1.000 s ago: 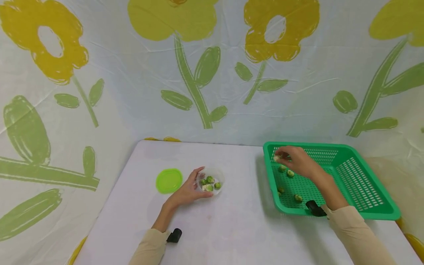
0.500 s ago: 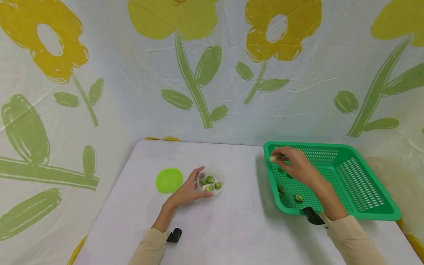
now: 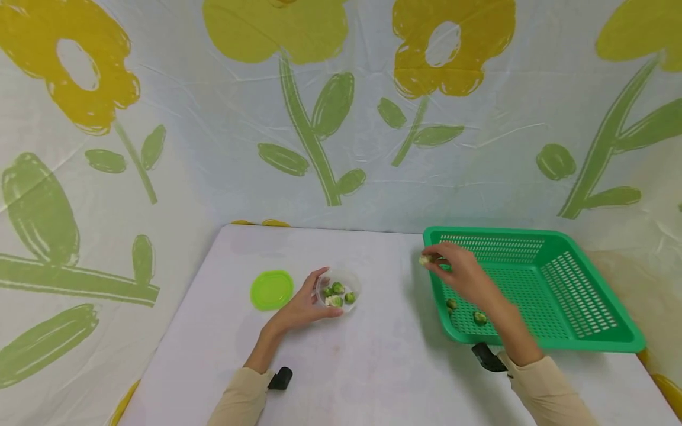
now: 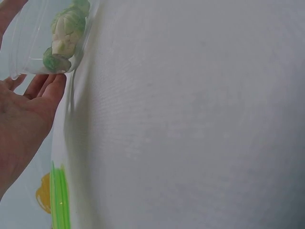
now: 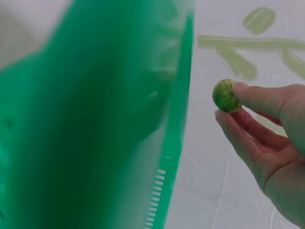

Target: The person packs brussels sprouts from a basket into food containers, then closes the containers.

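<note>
white table (image 3: pixel 373 367) beneath, the tub (image 3: pixel 347 278) opens upward, held sprout's (image 5: pixel 224 97) long axis unclear.

The green basket (image 3: pixel 524 293) shows the soft sheen of smooth moulded plastic, the tub (image 3: pixel 352 283) is thin, glossy, see-through plastic, and the lime lid (image 3: pixel 272 290) looks plastic too. The lifted sprout (image 5: pixel 225 96) has a smooth, faintly waxy look; the surface (image 3: pixel 373 367) seems matt. The sleeves (image 3: pixel 241 396) are dull cloth, while the creased backdrop (image 3: pixel 373 195) catches a slight shine, coated cloth or plastic sheeting, I can't tell from here.
</note>
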Tool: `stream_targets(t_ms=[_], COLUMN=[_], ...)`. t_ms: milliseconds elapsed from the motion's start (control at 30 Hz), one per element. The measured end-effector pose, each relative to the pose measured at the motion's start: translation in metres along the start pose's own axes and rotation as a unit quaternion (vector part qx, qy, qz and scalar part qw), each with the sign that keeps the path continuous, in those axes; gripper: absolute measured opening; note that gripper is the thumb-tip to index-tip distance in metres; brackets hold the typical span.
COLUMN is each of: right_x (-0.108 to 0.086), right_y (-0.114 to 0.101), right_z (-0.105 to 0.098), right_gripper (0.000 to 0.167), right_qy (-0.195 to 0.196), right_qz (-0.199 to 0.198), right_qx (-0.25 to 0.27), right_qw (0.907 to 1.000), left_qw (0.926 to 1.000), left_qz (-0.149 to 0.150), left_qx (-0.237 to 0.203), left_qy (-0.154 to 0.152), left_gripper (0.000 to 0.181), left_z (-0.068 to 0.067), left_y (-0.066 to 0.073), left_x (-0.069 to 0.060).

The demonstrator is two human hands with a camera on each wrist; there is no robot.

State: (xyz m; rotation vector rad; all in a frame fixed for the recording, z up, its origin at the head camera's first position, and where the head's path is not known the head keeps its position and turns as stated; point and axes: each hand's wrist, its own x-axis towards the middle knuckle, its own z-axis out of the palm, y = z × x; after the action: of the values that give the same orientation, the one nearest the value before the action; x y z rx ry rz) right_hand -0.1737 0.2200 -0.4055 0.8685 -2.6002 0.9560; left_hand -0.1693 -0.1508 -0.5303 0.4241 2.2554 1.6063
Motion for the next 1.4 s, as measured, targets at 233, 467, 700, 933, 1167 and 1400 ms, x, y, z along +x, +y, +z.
stream_targets(t_ms=[233, 467, 700, 933, 1167, 1400], right_x=[0.0, 0.003, 0.009, 0.017, 0.021, 0.027], right_y=[-0.008, -0.014, -0.02, -0.027, -0.031, -0.034], right_z=[0.015, 0.033, 0.047, 0.065, 0.082, 0.098], right_gripper=[0.025, 0.022, 0.022, 0.022, 0.023, 0.023], right_qy=[0.031, 0.034, 0.035, 0.042, 0.041, 0.025], right_qz=[-0.033, -0.031, -0.023, -0.028, -0.023, -0.022], right_qx=[0.016, 0.041, 0.065, 0.071, 0.084, 0.106], right_qw=[0.9988, 0.9981, 0.997, 0.9962, 0.9954, 0.9938], left_qw=[1.0, 1.0, 1.0, 1.0, 1.0, 1.0], left_qz=[-0.001, 0.002, -0.002, -0.005, 0.0, 0.001], left_qx=[-0.001, -0.001, 0.005, 0.006, 0.007, 0.003], left_qy=[-0.002, -0.002, 0.005, 0.005, 0.003, 0.005], left_gripper=[0.106, 0.106, 0.104, 0.105, 0.105, 0.107], left_z=[-0.001, -0.001, -0.002, -0.003, -0.002, -0.001], left_y=[0.0, 0.0, 0.001, -0.001, -0.002, -0.002], left_x=[0.0, 0.0, 0.0, 0.002, 0.002, 0.002])
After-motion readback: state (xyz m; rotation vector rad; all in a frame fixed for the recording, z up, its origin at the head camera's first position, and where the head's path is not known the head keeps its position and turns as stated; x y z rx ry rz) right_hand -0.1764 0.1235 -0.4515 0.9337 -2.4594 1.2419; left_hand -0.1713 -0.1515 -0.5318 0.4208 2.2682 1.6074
